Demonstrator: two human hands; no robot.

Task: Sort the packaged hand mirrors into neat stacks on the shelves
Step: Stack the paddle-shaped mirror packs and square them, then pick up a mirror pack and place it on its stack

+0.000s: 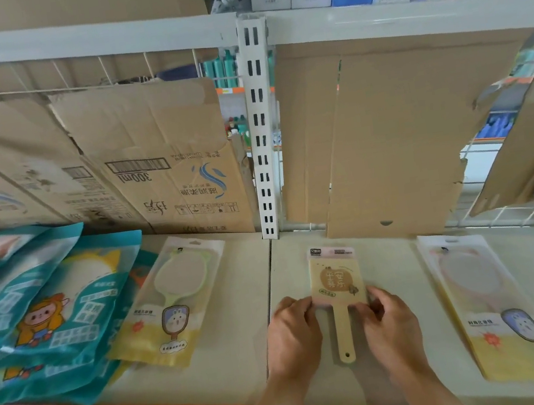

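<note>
The shelf (236, 328), backed by cardboard (387, 135), carries a heap of teal bags (53, 314) at the left, a green mirror pack (173, 303) just beside them, and a pink mirror pack (481, 302) lying flat at the right. Between the two packs lies a beige mirror (336, 282), handle toward the person. The left hand (293, 330) and right hand (388, 319) each pinch its lower corners with curled fingers.

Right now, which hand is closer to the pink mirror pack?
Right. The right hand holds the beige mirror just left of the pink mirror pack; the left hand holds that mirror's other side, farther away.
</note>
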